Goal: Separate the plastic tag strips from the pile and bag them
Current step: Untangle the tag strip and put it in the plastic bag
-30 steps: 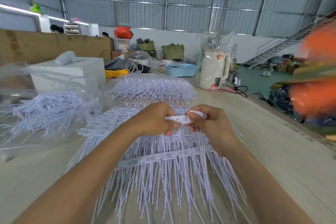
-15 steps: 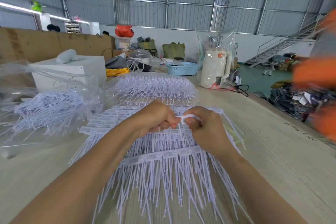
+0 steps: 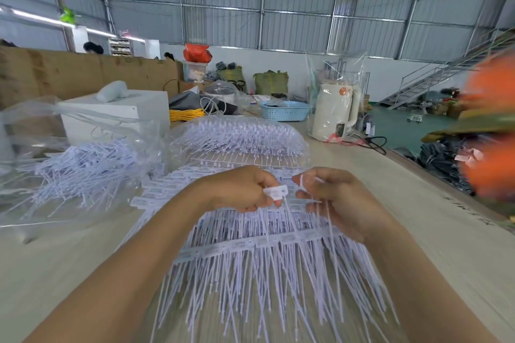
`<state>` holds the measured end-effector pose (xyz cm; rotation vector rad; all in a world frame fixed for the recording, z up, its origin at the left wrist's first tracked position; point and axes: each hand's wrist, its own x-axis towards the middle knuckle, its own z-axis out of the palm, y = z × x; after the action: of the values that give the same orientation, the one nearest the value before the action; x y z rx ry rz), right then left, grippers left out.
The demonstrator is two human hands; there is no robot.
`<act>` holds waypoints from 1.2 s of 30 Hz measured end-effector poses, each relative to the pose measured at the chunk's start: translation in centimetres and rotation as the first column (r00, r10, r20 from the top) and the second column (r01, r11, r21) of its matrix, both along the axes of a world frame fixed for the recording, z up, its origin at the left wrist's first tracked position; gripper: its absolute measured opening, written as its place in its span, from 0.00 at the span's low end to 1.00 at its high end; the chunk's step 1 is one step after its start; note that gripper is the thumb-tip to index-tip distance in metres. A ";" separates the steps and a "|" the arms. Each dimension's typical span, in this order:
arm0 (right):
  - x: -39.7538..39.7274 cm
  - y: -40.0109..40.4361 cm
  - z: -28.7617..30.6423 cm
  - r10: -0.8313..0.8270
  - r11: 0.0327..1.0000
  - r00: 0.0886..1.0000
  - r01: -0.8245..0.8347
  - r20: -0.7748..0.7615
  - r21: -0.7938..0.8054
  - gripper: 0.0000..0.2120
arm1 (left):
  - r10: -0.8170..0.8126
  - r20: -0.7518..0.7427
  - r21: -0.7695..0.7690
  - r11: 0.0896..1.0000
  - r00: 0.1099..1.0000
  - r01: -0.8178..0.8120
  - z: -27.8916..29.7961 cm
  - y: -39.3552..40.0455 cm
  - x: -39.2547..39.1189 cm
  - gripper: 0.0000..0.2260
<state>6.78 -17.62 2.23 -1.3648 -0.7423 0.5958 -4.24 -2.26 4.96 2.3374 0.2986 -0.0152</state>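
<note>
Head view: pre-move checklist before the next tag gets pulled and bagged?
1. Left hand pinches a tag head: ok.
2. Right hand grips neighbouring tags: ok.
3. Tag fully detached from the strip: cannot tell.
4. Strip pile lies flat on the table: ok.
5. Open bag at left holds loose tags: ok.
6. Blurred orange shape at right keeps clear: cannot tell.

Your tag strips (image 3: 267, 248) were thin, matt white plastic, lying on a pale, smooth table (image 3: 418, 231) with faint wood grain. The bag (image 3: 69, 164) to your left was clear, glossy, crinkled film. Behind it stood brown matt cardboard (image 3: 83, 72) and ribbed metal wall sheeting (image 3: 278, 3).
</note>
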 end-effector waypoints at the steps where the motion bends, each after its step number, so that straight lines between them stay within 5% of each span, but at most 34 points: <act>1: -0.6 0.4 -0.2 -0.001 0.999 0.999 0.003 0.054 -0.035 0.05 | -0.008 0.007 0.046 0.999 1.000 0.008 0.1 -0.2 0.1 0.07; 6: -1.9 1.3 -0.8 -0.052 0.999 0.976 0.054 0.211 -0.003 0.09 | -0.072 0.067 0.270 0.961 0.995 0.051 -0.3 -0.9 0.9 0.03; 11: -1.4 1.3 -0.8 -0.173 0.984 0.948 0.156 0.266 0.084 0.09 | 0.090 0.252 -0.067 0.995 0.964 -0.076 -0.3 -0.6 1.1 0.21; 17: -1.0 1.2 -0.8 -0.232 0.970 0.925 0.197 0.301 0.142 0.08 | 0.184 0.229 -0.317 0.942 0.956 -0.105 -0.6 0.5 1.1 0.03; 26: -0.8 1.2 -1.0 -0.249 0.968 0.901 0.232 0.355 0.092 0.05 | 0.218 0.247 -0.523 0.850 0.944 -0.060 -1.2 -0.6 1.4 0.03; 31: -1.0 1.4 -1.3 -0.273 0.959 0.877 0.280 0.395 0.043 0.04 | 0.305 0.364 -0.475 0.873 0.880 -0.107 -1.3 -1.7 2.2 0.05; 34: -1.1 1.9 -1.7 -0.358 0.918 0.780 0.395 0.513 0.039 0.06 | 0.331 0.262 -0.583 0.803 0.907 -0.125 -1.3 -1.7 2.1 0.07; 36: -1.6 1.8 -1.8 -0.368 0.898 0.598 0.428 0.713 0.105 0.09 | 0.313 0.175 -0.621 0.771 0.933 -0.143 -1.1 -1.6 1.9 0.08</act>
<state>5.14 -15.78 0.39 -1.7925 -0.9912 -0.3302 -2.36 -3.91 3.91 1.6262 0.3790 0.2903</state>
